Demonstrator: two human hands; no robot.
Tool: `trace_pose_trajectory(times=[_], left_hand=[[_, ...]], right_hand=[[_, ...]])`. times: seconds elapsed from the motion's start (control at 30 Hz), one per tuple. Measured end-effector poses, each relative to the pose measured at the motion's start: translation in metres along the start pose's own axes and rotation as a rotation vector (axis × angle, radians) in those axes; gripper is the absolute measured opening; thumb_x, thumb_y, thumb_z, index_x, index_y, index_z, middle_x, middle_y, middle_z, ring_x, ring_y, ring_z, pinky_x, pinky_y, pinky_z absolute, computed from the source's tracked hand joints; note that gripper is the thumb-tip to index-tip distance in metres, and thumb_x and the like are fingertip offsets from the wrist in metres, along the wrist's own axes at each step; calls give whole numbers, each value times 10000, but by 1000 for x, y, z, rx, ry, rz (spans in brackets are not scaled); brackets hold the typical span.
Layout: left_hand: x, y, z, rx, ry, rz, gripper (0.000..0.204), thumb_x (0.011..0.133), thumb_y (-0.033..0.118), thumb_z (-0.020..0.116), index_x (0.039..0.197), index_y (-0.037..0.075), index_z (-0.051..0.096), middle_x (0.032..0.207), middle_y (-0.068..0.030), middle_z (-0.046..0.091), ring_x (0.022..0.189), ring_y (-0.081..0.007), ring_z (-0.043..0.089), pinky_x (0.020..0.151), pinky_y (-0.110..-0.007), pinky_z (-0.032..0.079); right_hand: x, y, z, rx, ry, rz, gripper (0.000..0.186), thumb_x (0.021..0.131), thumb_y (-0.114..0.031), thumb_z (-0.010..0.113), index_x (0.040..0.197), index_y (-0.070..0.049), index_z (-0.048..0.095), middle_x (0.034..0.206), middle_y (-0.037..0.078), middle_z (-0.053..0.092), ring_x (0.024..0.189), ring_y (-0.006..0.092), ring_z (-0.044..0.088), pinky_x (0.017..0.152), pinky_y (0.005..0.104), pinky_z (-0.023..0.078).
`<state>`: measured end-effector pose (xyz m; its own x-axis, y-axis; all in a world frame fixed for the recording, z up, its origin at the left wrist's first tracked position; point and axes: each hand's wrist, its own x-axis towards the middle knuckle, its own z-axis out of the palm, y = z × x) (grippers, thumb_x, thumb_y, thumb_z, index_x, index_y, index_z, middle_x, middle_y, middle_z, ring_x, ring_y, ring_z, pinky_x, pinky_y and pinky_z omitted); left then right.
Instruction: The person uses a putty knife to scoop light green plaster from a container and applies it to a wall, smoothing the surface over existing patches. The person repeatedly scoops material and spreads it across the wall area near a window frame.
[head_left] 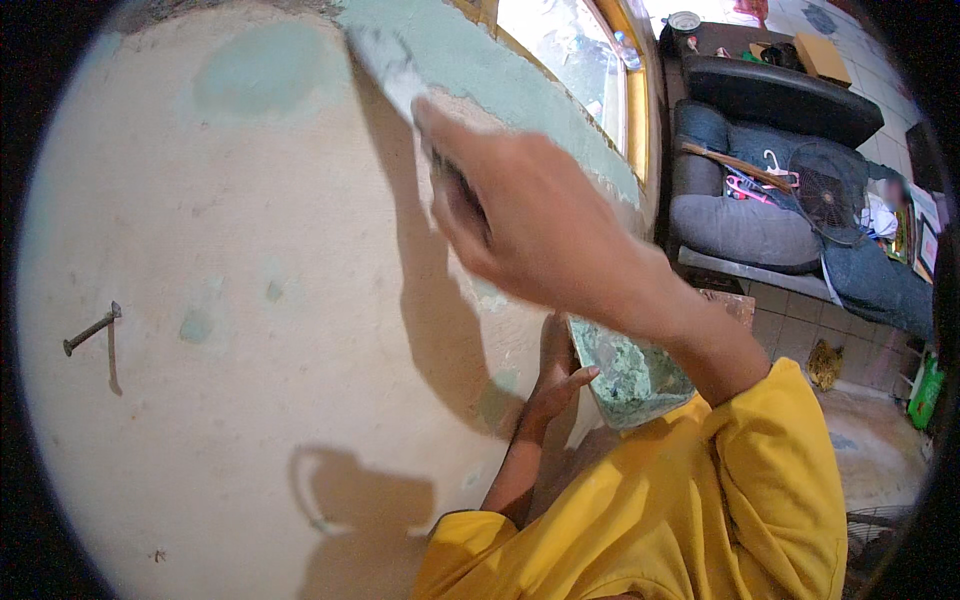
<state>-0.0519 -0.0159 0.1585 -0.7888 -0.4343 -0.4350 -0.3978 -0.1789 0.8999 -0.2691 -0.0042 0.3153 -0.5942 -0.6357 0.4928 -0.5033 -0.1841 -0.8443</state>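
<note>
My right hand is raised in front of the wall, its fingers closed round the handle of a putty knife. The knife's blade is smeared with pale paste, slightly blurred, and lies at or close to the wall beside a light green band of filler. Lower down, my left hand grips the side of a rectangular tub, with the thumb over its edge. Lumpy green putty is inside the tub. My right forearm hides part of it.
A thick nail sticks out of the wall at left. At upper right is a window with a yellow frame. Beyond it stands a dark sofa carrying hangers and a fan. A green bottle is at far right.
</note>
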Motion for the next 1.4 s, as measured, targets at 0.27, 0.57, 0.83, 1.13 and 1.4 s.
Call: trace_pose_trajectory(times=[0.27,0.57,0.83,1.13,1.4], left_hand=[[0,-30,-23,419,1,19,1076,679,511,687,1441,41,90,1465,-163,159,1368,-285,133,1119,-423,108],[0,-17,-9,80,-38,-24,1020,694,428,692,1444,62,106,1469,-128,186,1357,-270,179,1112,-417,130],[-8,-10,-3,-56,21,-25,961,715,284,713,1447,114,114,1441,-103,200,1330,-269,245,1092,-422,232],[-7,-11,-9,12,3,9,1016,706,271,717,1456,107,51,1417,-118,224,1345,-274,222,1079,-427,270],[-10,-24,-19,34,-46,10,1024,700,342,695,1456,102,48,1435,-130,222,1319,-273,267,1056,-431,293]], right_hand=[[45,39,-35,-152,95,41,352,834,-142,517,1151,-1,572,707,215,608,583,297,609,583,395,473],[-11,22,17,-1,38,11,468,807,-88,521,1259,20,466,668,236,560,586,373,581,585,447,451],[37,21,-39,-26,171,-31,186,770,-171,553,761,14,574,662,238,582,644,416,591,621,498,479],[72,1,-25,-198,-80,-101,209,825,-155,535,892,25,614,584,175,587,536,270,606,556,399,489],[29,-39,-43,-75,-26,-114,192,695,-129,607,695,61,633,733,282,607,725,427,619,692,466,510]])
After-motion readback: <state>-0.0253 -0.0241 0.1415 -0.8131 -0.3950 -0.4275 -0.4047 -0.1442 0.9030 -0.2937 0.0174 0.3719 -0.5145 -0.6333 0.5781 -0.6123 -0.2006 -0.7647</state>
